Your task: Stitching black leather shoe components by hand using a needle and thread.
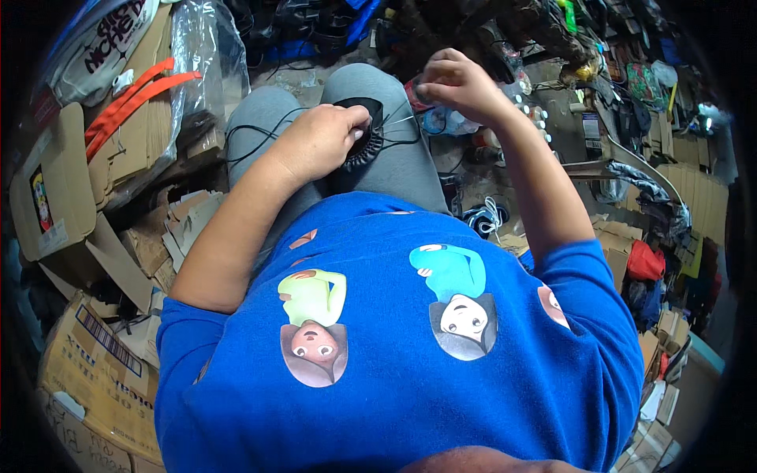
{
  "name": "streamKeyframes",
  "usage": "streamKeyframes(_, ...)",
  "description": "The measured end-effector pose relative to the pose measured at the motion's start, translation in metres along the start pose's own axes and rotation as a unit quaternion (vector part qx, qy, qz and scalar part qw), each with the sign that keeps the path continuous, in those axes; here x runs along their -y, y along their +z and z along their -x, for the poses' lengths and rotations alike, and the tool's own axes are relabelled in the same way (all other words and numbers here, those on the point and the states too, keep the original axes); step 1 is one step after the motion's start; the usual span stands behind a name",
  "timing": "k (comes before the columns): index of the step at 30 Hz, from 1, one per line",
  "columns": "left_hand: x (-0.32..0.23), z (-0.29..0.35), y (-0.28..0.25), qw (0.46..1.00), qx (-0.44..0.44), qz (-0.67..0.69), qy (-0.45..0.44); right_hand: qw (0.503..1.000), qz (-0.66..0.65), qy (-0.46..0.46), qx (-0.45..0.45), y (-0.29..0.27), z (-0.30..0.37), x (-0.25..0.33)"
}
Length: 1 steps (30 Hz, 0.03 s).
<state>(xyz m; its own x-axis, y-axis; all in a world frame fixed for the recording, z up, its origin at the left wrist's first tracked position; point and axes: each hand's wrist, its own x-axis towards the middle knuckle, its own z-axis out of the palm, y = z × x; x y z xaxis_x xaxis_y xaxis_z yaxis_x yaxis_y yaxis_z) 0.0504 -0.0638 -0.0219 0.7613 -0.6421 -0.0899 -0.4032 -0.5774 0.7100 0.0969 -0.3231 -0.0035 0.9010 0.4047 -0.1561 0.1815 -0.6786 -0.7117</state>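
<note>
On my grey-trousered lap lies a small black piece with a ribbed, gathered edge, like a shoe upper. My left hand is closed on its upper left side, thumb and fingers pinching it. Thin black cord trails from it in loops over both thighs. A fine pale line, like a thread or needle, shows by its right edge. My right hand is raised to the right of the piece, its fingers curled together. What those fingers hold, if anything, is too small to make out.
Opened cardboard boxes and orange straps stand at the left beside clear plastic wrap. Several small white-capped bottles stand beyond my right forearm. A dark shoe with white laces lies beside my right hip. A red bag sits among clutter farther right.
</note>
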Motion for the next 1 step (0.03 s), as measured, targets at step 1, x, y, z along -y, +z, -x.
streamKeyframes(1,-0.0015,-0.0008,-0.0004,1.0,0.007,-0.014,-0.011,0.991,0.13,0.015,-0.002,0.004,-0.0122,-0.0068)
